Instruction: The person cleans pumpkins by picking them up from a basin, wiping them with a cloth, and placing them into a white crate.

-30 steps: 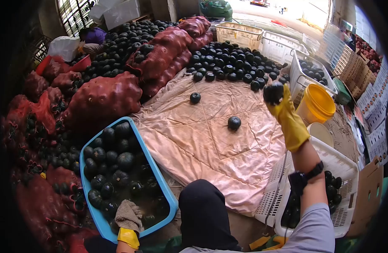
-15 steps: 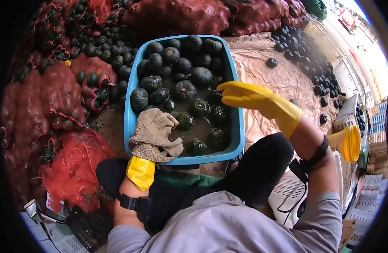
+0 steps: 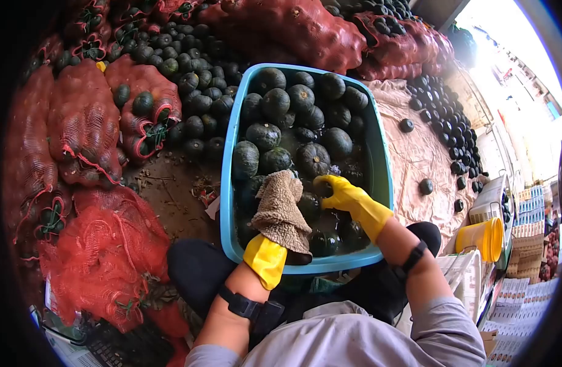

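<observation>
The yellow-gloved right hand (image 3: 347, 199) is curving, fingers apart, over wet, round, dark-green squashes (image 3: 313, 160), while nubby tan cloth (image 3: 283, 205) is covering the left hand (image 3: 266, 259), its grip indeterminable.

Over a blue tub (image 3: 386, 183) of water and dark green squashes (image 3: 313, 160), the left hand (image 3: 282, 225) is wrapped in a tan cloth (image 3: 278, 197) above a yellow cuff, while the right hand (image 3: 348, 199), in a yellow glove, reaches in with curled fingers at the squashes, its grip too hidden to tell. To the left of the tub lie full red mesh sacks (image 3: 85, 122), a crumpled red net (image 3: 103, 251) and a heap of loose squashes (image 3: 201, 105). To its right, a pinkish sheet (image 3: 398, 150) bears more dark squashes (image 3: 449, 131), with a yellow bucket (image 3: 478, 240) near its lower end.
</observation>
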The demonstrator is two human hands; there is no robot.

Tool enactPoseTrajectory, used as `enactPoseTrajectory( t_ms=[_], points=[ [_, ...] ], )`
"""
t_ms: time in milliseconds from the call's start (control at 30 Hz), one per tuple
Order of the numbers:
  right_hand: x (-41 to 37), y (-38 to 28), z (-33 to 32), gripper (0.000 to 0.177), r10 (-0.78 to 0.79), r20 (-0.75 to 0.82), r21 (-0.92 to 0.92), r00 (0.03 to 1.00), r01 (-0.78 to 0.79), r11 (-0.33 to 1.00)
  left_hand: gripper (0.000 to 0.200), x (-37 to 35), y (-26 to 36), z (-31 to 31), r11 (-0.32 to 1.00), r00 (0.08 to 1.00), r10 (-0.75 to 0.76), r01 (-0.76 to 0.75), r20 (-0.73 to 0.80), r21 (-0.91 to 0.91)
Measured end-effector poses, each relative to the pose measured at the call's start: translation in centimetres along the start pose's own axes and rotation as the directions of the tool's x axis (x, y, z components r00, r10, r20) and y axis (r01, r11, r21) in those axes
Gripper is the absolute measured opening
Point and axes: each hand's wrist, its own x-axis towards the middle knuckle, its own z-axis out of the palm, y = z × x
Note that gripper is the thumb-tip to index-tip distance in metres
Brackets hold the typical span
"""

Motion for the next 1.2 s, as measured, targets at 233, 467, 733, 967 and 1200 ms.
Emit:
enactPoseTrajectory(
  t_ms=[233, 467, 733, 967, 1200],
  points=[
    [-6.5, -8.0, 6.6, 0.054, -0.165, -0.539, 0.242, 0.826, 0.340, 0.909, 0.065, -1.4, 3.1, -1.8, 0.931, 0.974, 0.221, -0.195, -0.051, 0.310],
    [-6.7, -9.5, 7.6, 0.046, -0.059, -0.542, 0.463, 0.838, 0.356, 0.811, 0.066, -4.2, 4.2, -3.3, 0.945, 0.906, 0.328, -0.315, -0.267, 0.092],
    [-8.6, -8.5, 5.4, 0.050, -0.069, -0.565, 0.391, 0.822, 0.341, 0.855, 0.083, -5.6, 5.5, -0.1, 0.806, 0.983, 0.133, -0.181, -0.126, -0.564],
    [-7.9, -11.3, 6.6, 0.038, -0.230, -0.760, 0.005, 0.608, 0.360, 0.933, 0.067, -4.9, 3.6, -0.3, 0.874, 0.882, 0.415, -0.318, -0.225, 0.367],
    [-6.4, -10.0, 7.0, 0.058, 0.228, -0.539, 0.828, 0.811, 0.461, 0.319, 0.073, -5.6, 4.3, -0.1, 0.888, 0.975, 0.052, -0.144, -0.217, -0.437]
  ],
)
